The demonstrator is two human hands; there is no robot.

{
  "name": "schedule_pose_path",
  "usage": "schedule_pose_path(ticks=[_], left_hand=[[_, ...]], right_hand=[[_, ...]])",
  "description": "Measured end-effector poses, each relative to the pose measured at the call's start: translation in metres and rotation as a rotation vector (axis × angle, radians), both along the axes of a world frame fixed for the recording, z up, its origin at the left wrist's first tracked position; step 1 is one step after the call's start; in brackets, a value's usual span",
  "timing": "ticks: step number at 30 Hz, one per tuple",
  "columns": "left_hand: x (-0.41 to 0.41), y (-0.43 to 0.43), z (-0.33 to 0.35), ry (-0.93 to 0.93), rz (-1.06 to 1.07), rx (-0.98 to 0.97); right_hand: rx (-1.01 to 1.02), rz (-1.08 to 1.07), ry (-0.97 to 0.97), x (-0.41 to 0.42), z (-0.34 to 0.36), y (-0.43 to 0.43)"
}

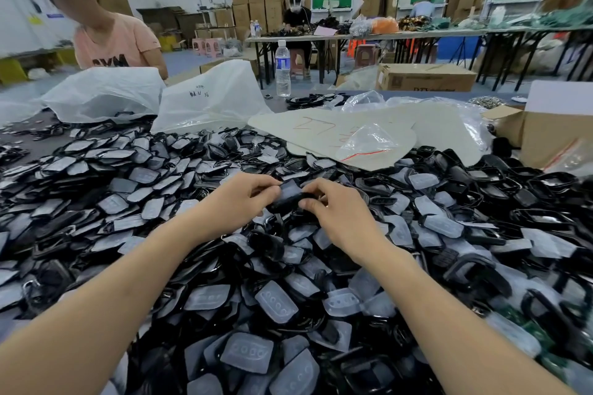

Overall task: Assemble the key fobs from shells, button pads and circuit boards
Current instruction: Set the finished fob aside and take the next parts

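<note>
In the head view, two bare forearms reach forward over a heap of parts. The left hand [244,199] and the right hand [340,212] meet above the middle of the heap. Each grip is closed, pinching one end of a small black plastic key-fob shell [285,203] with a cloudy translucent rubber button pad [290,191] on its upper face. The shell's long axis runs left to right between the hands, and the pad face is turned up toward the camera. Fingertips cover both ends, so which end points where cannot be told.

Below the hands, the grey tabletop [278,105] is mostly buried under loose black shells [475,269] and loose translucent pads [276,301] lying every way. Green circuit boards [545,338] show at the lower right, blurred and partly covered by pads.

Beyond the heap lie pale cardboard sheets [321,128], white plastic bags [211,96] and a clear water bottle [283,69]. A person in a pink shirt [115,42] stands across the tabletop, cut off below by a bag.
</note>
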State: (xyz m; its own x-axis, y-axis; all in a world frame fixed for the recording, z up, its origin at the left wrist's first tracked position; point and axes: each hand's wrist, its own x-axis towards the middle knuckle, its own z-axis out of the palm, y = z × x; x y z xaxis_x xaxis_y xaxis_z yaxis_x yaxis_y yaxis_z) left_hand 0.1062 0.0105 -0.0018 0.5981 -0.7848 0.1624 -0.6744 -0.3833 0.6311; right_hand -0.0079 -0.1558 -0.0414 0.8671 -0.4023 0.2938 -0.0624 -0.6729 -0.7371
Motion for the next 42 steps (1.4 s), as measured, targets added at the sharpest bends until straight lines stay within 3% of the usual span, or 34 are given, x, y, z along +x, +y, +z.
schedule_pose_path(ticks=[16, 20, 22, 24, 29, 34, 37, 42], left_hand=[[-0.007, -0.003, -0.006, 0.011, 0.015, -0.044], [-0.011, -0.004, -0.001, -0.01, 0.048, -0.05], [-0.017, -0.006, 0.005, -0.016, 0.039, -0.055], [-0.028, -0.011, 0.011, -0.023, 0.011, -0.057], [-0.07, -0.034, 0.027, -0.004, -0.111, -0.064], [-0.124, -0.059, 0.023, -0.002, -0.163, -0.169], [-0.159, -0.074, 0.004, 0.102, -0.203, -0.254], [-0.21, -0.093, -0.024, 0.177, -0.26, -0.232]], right_hand=[[-0.264, 0.035, 0.023, -0.033, -0.008, -0.007], [-0.46, 0.123, 0.239, -0.04, 0.0, -0.011], [-0.462, 0.163, 0.319, -0.046, 0.006, -0.017], [-0.311, 0.164, 0.259, -0.056, 0.014, -0.022], [0.372, 0.115, -0.062, -0.091, 0.03, -0.023], [0.637, -0.013, -0.266, -0.138, 0.026, -0.025], [0.737, -0.093, -0.278, -0.173, 0.019, -0.031], [0.765, -0.167, -0.254, -0.232, 0.007, -0.044]])
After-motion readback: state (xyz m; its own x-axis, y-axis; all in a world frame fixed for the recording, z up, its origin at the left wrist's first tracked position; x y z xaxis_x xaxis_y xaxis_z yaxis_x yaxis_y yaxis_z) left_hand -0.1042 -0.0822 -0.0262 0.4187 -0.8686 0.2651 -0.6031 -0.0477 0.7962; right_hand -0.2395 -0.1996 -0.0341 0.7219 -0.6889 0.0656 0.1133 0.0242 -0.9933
